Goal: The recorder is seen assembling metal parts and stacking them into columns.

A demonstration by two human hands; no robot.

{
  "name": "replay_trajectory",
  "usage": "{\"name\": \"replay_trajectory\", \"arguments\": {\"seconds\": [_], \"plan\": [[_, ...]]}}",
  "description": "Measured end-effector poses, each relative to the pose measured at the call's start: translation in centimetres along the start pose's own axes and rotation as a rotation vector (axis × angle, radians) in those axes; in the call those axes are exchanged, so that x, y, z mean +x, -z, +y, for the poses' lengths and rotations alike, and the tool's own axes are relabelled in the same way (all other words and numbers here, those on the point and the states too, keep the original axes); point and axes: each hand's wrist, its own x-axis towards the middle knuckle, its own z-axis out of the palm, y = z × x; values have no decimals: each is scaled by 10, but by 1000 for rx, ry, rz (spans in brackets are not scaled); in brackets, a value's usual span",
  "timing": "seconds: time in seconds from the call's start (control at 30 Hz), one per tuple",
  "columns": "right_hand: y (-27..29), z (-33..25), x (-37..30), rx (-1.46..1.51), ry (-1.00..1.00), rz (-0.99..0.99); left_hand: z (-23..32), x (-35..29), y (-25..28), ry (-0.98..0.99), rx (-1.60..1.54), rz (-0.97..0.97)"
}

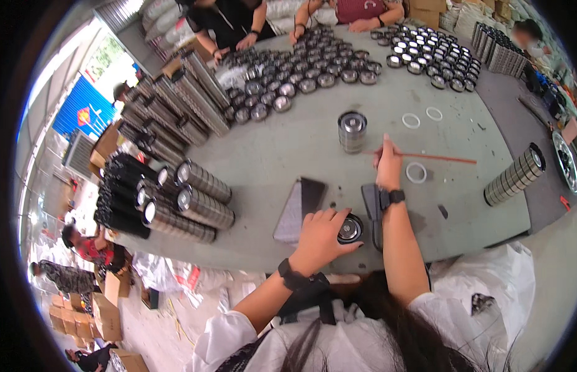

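My left hand [321, 240] is closed around a round black-rimmed lid [350, 230] with a metallic centre, near the table's front edge. Farther forward, my right hand [388, 162] pinches a thin reddish-brown stick [440, 159], which points to the right. Just beyond it stands a short stack of metal lids [352, 132] with a dark top. One white ring [416, 172] lies to the right of my right hand. Two more, a white ring [411, 120] and a smaller-looking white ring [433, 113], lie farther back.
A grey flat case [298, 211] and a dark flat object [371, 201] lie between and beside my arms. Tall lid stacks [201, 204] line the left; another leaning stack [515, 175] stands right. Many loose lids [313, 62] cover the far side, where other people [232, 25] work.
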Motion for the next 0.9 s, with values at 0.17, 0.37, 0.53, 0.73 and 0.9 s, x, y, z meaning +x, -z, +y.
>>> {"name": "replay_trajectory", "arguments": {"seconds": [0.17, 0.37, 0.53, 0.73, 0.9], "plan": [[14, -11, -4, 170, 24, -125, 4, -26, -15, 20, -116, 257], [19, 3, -2, -48, 18, -99, 49, -45, 114, -761, -1661, 151], [26, 11, -5, -336, 115, -121, 52, -87, 148, -914, -1725, 110], [29, 8, -13, -327, 99, -145, 23, -99, 172, -1148, -1719, -284], [36, -4, -35, -242, 11, -294, 3, -112, 155, -1320, -1519, -533]]}}
